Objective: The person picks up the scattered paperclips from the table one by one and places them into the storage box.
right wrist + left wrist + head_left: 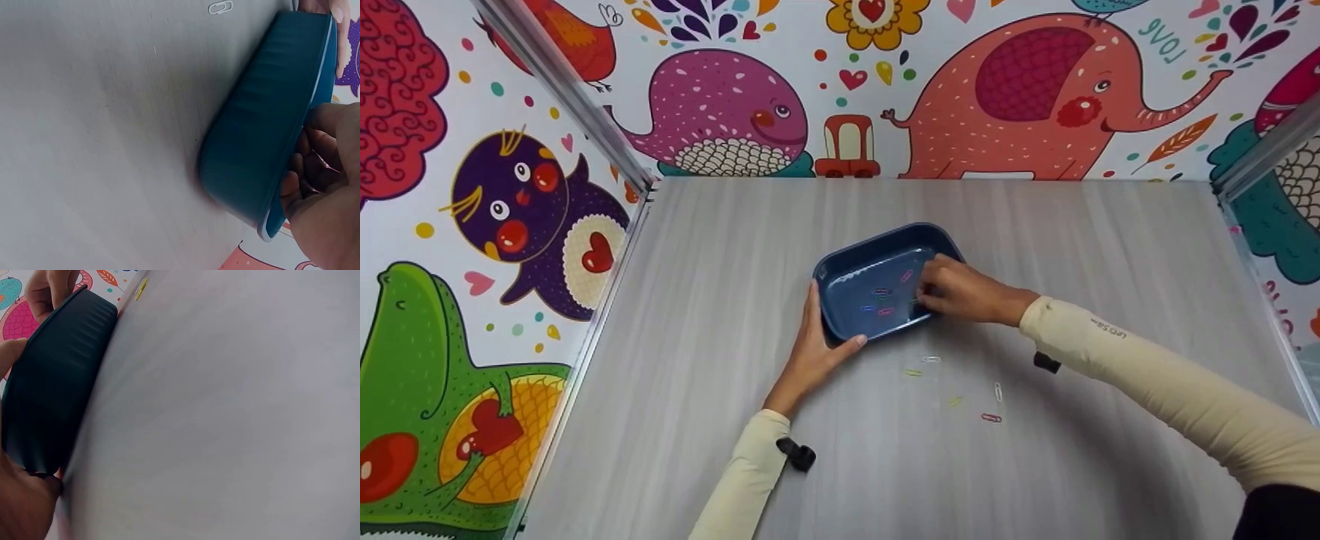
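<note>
A dark blue rectangular tray (877, 251) lies aslant on the table, with several coloured paper clips (885, 311) on its floor. My left hand (814, 352) grips its left end, thumb at the near rim and fingers along the left side. Over the right end, my right hand (967, 291) reaches past the rim with curled fingers, their tips low inside the tray beside a small greenish clip. I cannot tell whether they pinch it. In the right wrist view the tray wall (259, 107) hides those fingertips.
Several loose clips lie on the grey wood-look table (697, 300) in front of the tray, among them a red clip (991, 418), a white clip (998, 391) and a yellow clip (913, 373). Walls printed with cartoon animals (720, 112) border the table at the back and sides.
</note>
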`<state>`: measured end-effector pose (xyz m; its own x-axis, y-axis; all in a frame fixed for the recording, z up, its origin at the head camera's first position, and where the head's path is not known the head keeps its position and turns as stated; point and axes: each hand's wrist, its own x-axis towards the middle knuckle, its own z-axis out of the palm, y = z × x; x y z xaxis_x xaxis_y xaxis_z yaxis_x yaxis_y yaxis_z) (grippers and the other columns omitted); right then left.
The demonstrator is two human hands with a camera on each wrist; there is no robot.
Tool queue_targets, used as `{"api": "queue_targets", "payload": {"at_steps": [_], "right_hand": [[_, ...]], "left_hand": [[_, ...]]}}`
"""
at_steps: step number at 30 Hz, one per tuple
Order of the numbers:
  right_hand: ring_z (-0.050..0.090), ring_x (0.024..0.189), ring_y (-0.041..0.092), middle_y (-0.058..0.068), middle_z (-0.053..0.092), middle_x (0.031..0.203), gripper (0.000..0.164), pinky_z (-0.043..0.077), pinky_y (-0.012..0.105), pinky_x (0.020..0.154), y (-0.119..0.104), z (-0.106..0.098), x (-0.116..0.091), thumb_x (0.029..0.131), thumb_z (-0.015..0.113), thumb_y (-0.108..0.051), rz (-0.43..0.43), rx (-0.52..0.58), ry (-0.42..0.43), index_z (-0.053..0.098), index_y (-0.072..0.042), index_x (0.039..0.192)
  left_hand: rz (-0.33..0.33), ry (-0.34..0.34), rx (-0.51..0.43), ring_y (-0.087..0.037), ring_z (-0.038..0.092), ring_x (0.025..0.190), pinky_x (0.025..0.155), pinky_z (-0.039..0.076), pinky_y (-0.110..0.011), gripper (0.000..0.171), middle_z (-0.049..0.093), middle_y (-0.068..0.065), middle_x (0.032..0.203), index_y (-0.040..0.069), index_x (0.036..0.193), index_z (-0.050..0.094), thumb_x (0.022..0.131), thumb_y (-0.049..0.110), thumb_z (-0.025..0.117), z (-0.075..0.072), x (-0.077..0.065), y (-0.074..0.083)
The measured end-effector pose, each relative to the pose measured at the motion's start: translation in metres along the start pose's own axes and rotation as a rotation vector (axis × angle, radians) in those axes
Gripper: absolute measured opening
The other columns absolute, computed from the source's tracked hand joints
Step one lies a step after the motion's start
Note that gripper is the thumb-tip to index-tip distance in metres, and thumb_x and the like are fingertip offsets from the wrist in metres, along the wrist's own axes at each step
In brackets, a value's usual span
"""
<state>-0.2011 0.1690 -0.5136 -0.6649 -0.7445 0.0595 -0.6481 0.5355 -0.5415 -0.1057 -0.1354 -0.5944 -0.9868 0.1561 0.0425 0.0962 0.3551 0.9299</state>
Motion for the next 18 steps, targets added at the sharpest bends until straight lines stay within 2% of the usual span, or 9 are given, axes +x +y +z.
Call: {"api": "queue_targets", "payload": {"at_steps": [12,18], "right_hand": [[0.060,0.094,0.024,0.011,0.073,0.099,0.005,0.052,0.040,0.083,0.003,0.007,0.016,0.101,0.076,-0.002,-0.027,-0.008,-0.060,0.080,0.000,0.102],[0.062,0.095,0.025,0.011,0.074,0.099,0.005,0.055,0.043,0.085,0.006,0.012,0.022,0.102,0.074,-0.001,-0.055,-0.007,-0.075,0.078,-0.001,0.099]], "left_hand": [[-0.028,-0.012,0.011,-0.029,0.004,0.170,0.134,0.013,-0.055,0.131,-0.004,-0.009,0.185,0.017,0.178,-0.007,0.093,0.052,0.085,0.000,-0.002,0.002],[-0.026,-0.012,0.005,-0.030,0.005,0.170,0.134,0.013,-0.057,0.131,-0.004,-0.010,0.185,0.017,0.178,-0.007,0.093,0.054,0.085,0.000,-0.002,0.002]]}}
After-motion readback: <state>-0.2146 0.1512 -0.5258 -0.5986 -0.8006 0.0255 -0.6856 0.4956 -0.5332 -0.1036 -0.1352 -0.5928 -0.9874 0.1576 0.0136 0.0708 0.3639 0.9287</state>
